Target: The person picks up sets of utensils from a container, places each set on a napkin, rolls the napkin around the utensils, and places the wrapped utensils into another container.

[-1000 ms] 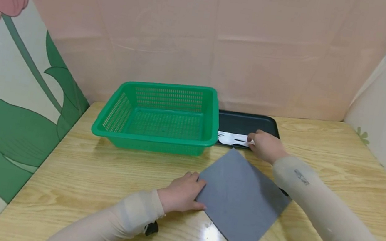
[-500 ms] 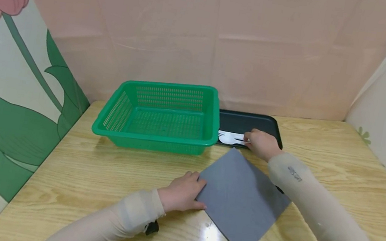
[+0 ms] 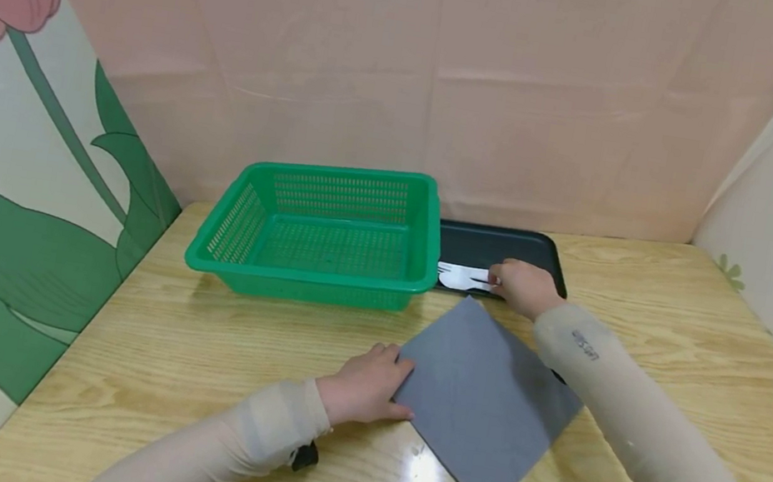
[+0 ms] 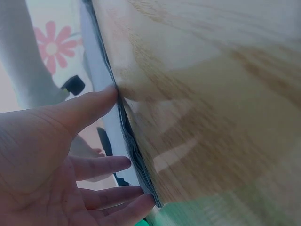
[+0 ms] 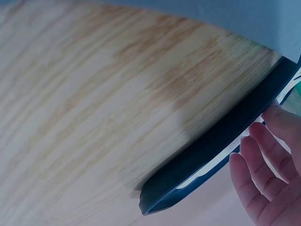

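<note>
Just right of the green basket [image 3: 320, 279]: black tray [image 3: 499, 246], left end hidden by the basket. White fork [image 3: 478, 272] and white spoon [image 3: 458, 281] lie on the tray, right by the basket's right rim, tines and bowl toward the basket, handles away from it. Spoon sits in front of the fork.

Right hand [image 3: 523, 286]: on the side of the cutlery away from the basket, fingertips at the handles. Can't tell whether it's pinching them or just touching; right wrist view has thumb and fingers at the tray rim, contact unclear.

Left hand [image 3: 364, 385]: in front of the basket's right end. Nothing clenched, thumb and fingers extended and spread, tips resting at the edge of the grey cloth [image 3: 483, 400]. Left wrist view shows several thin layers along that edge.

Grey cloth is front-right of the basket, flat on the wooden table [image 3: 220, 383], turned cornerwise, far corner near the basket's front right corner. Right sleeve [image 3: 620, 396] crosses above its right corner. Pink backdrop [image 3: 419, 86] hangs behind the basket.
</note>
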The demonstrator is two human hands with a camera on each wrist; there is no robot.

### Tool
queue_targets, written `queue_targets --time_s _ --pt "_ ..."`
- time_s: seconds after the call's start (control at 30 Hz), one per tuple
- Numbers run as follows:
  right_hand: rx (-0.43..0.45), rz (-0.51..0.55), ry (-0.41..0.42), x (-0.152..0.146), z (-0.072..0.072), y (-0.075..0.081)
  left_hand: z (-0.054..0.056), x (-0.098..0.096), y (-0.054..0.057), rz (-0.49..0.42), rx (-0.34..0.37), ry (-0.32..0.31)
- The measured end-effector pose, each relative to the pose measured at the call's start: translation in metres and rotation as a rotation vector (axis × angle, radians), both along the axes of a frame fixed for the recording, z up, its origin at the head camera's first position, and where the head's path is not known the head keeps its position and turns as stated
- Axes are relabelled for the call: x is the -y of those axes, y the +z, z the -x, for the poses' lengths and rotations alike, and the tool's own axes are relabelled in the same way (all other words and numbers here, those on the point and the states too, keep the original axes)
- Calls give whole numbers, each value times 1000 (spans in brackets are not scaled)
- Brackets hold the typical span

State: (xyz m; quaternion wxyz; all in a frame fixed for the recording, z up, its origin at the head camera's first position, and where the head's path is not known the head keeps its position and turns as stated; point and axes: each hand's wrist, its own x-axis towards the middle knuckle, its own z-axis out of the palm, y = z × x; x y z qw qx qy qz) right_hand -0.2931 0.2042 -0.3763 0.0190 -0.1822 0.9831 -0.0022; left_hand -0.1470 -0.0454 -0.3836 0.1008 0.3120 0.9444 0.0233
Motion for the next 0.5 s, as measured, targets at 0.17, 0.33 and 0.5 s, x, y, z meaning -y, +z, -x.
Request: queue_targets --time_s 0.17,0.33,0.5 --pt "29 -44 -20 3 4 0 0 0 -1 -1 -11 -5" --pt "29 -55 -25 4 7 -1 0 1 -1 -4 -21 -8" --pt "23 -66 -20 5 8 -2 0 1 -2 -6 -22 -10"
